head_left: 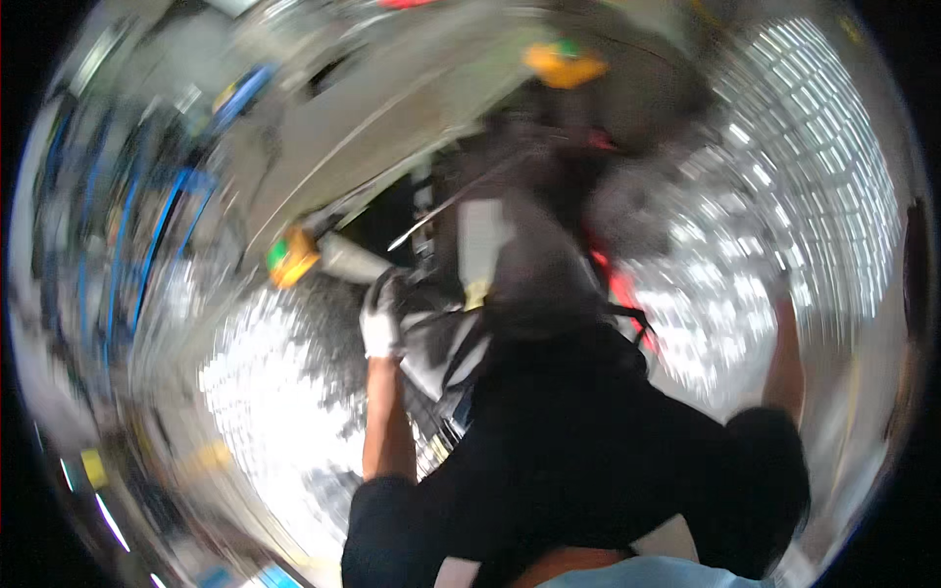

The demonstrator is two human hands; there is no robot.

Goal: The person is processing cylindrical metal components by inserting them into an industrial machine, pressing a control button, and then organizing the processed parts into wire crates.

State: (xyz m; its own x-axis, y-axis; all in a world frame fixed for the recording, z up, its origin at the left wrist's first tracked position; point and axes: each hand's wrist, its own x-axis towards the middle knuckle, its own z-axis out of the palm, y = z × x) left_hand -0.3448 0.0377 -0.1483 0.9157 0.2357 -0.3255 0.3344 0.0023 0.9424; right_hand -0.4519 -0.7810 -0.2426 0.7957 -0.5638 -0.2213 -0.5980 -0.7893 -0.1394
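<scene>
My left hand, in a white glove with darker fingers, is beside the end of a pale elongated piece. Blur hides whether its fingers grip that piece or only lie next to it. Over on the right, my right hand reaches out to a shiny silvery mass with a grid-like pattern. That hand is smeared, so its fingers do not show. Between my arms, ahead of my body, is a dark bulky object with a light rectangular patch.
Orange pieces with green tops stand at the left and far side. A bright silvery heap lies left of my left forearm. Blue-edged racks blur at far left. Red parts show beside the dark object.
</scene>
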